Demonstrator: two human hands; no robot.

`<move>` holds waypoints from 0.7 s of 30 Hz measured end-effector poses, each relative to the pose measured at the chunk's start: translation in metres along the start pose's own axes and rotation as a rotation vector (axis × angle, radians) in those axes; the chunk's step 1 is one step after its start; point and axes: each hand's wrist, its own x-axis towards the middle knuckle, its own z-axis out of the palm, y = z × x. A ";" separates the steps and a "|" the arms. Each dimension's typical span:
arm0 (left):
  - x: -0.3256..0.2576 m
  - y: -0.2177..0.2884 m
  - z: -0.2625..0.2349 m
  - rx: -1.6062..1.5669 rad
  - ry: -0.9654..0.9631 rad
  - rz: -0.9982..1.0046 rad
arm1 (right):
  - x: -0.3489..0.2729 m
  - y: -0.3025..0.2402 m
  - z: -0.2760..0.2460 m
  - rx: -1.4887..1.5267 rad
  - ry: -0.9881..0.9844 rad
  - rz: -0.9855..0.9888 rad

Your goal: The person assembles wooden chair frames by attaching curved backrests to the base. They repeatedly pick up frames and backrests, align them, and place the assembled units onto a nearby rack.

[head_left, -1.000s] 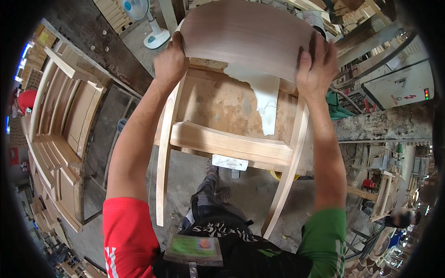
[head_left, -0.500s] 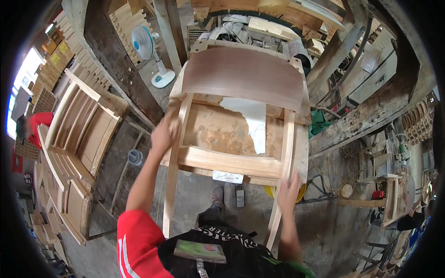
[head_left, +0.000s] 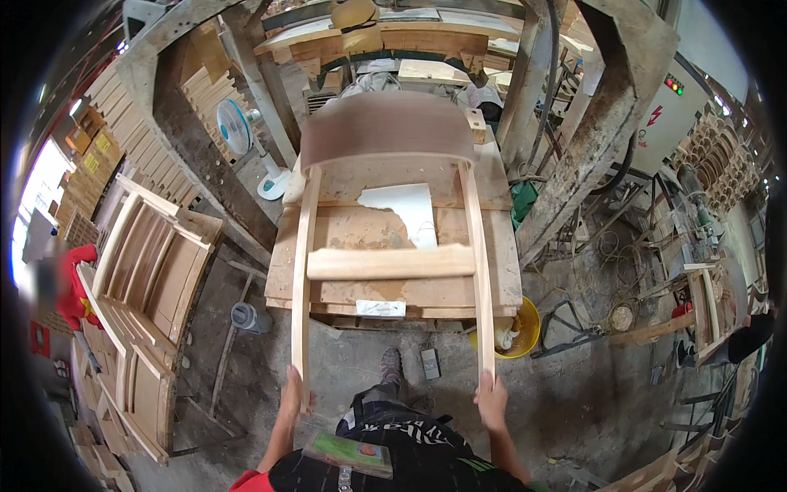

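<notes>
A wooden chair-back frame [head_left: 392,263] reaches from the workbench toward me, with two long pale legs, a crosspiece and a curved brown top panel [head_left: 385,127]. My left hand [head_left: 292,398] is closed round the near end of the left leg [head_left: 301,328]. At the near end of the right leg [head_left: 485,328], my right hand [head_left: 492,400] grips in the same way. Under the frame is the worn wooden bench top [head_left: 344,225], where a torn white sheet [head_left: 416,213] lies. The panel end of the frame looks raised above the bench; whether it touches is unclear.
Steel posts [head_left: 574,131] flank the bench on both sides. A standing fan [head_left: 238,127] is at the far left, a grey bucket [head_left: 250,318] left of the bench. A yellow tub [head_left: 525,328] stands by its right corner. Stacked chair frames [head_left: 147,287] and a person in red [head_left: 78,287] are further left.
Both hands have slid from beside the crosspiece down to the near ends of the legs. The frame's top panel has shifted and tilted, and my view has turned slightly.
</notes>
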 end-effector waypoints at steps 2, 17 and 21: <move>0.008 0.020 0.016 -0.021 0.039 0.095 | 0.027 -0.035 -0.002 0.011 0.055 -0.006; 0.061 0.120 0.028 0.010 0.039 0.240 | 0.093 -0.115 0.024 0.007 0.027 -0.069; 0.088 0.144 0.025 0.002 0.027 0.223 | 0.100 -0.124 0.041 0.070 0.044 -0.017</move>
